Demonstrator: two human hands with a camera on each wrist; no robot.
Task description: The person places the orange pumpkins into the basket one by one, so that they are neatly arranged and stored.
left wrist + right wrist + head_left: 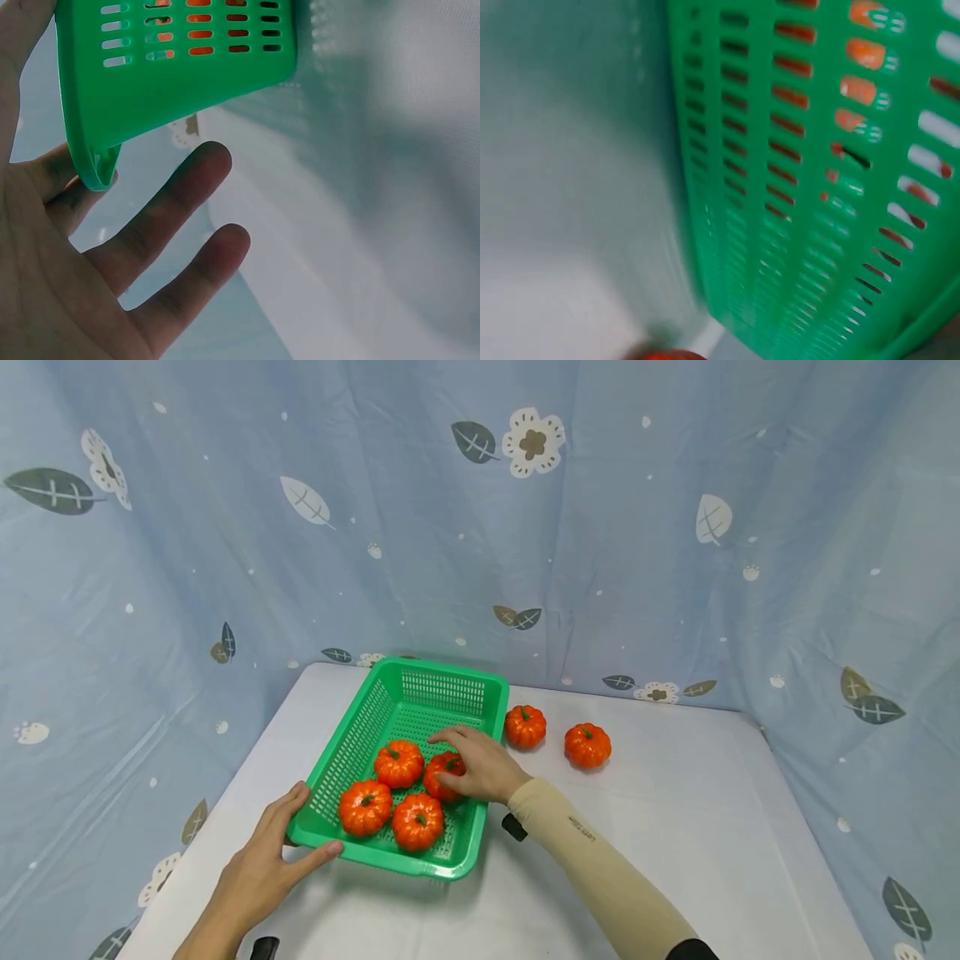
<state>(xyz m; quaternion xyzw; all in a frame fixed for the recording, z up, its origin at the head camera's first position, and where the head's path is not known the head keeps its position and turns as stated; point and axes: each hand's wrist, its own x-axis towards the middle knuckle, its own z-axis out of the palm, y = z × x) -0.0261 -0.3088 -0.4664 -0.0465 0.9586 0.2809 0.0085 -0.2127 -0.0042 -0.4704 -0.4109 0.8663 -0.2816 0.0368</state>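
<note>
Green basket (442,693) sits left of centre on the white table (675,860), long axis running away from the person, slotted walls all round. Four orange pumpkins inside, all in the near half: back-left pumpkin (398,763), front-left pumpkin (364,807), front-right pumpkin (417,821), and the fourth pumpkin (444,774) at back right. Far half of the basket floor is bare.

Right hand (480,766) reaches over the basket's right wall, fingers curled over the fourth pumpkin, gripping it from above. Left hand (262,860) is at the basket's near-left corner: thumb along the front rim, fingers spread and straight around the corner. Left wrist view shows the fingers (172,202) straight under the corner, not wrapped.

Two more pumpkins are on the table outside, right of the basket's far end: near outside pumpkin (525,726) just beside the wall, far outside pumpkin (587,745) further right, the two apart.

Basket's front rim is near the table's front edge. Open table surface to the right and front right. Blue patterned curtain (480,527) closes in behind and on both sides.
</note>
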